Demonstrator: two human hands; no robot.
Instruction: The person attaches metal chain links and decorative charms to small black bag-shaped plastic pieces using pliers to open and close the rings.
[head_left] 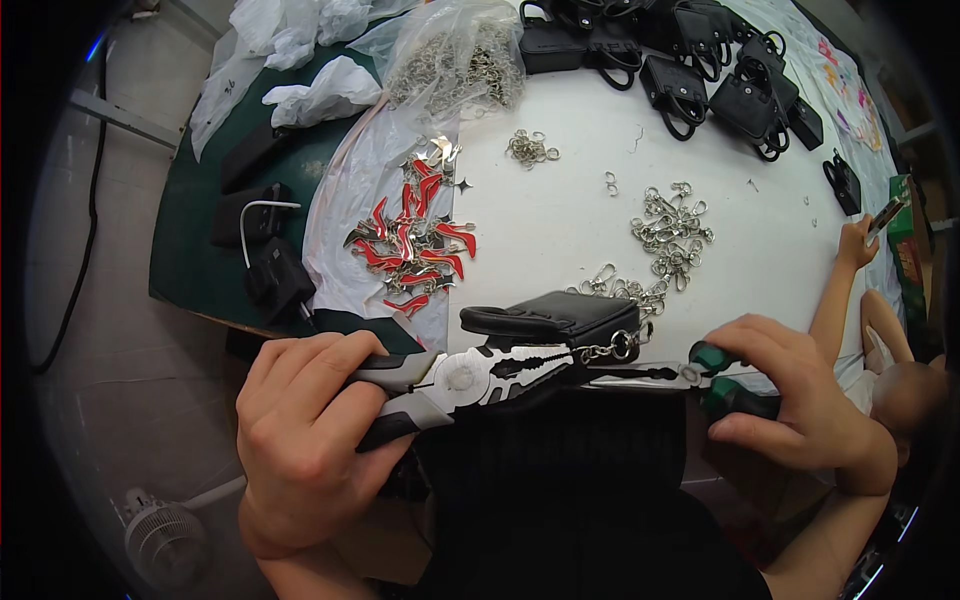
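In my left hand is a pair of combination pliers with grey and black handles, its jaws pointing right. My right hand grips long-nose pliers by their green and black handles, tips pointing left. Near the jaws of both tools is a short silver chain with rings. Whether either tool grips a link is too small to tell. Just behind them a small black handbag with a loop handle rests at the table's near edge. Silver swivel clasps lie in a pile beyond it.
Red high-heel-shaped charms are heaped on plastic sheeting at left. A clear bag of chains and black mini handbags stand at the back. A few rings lie mid-table. Another person's hand holds a phone at right.
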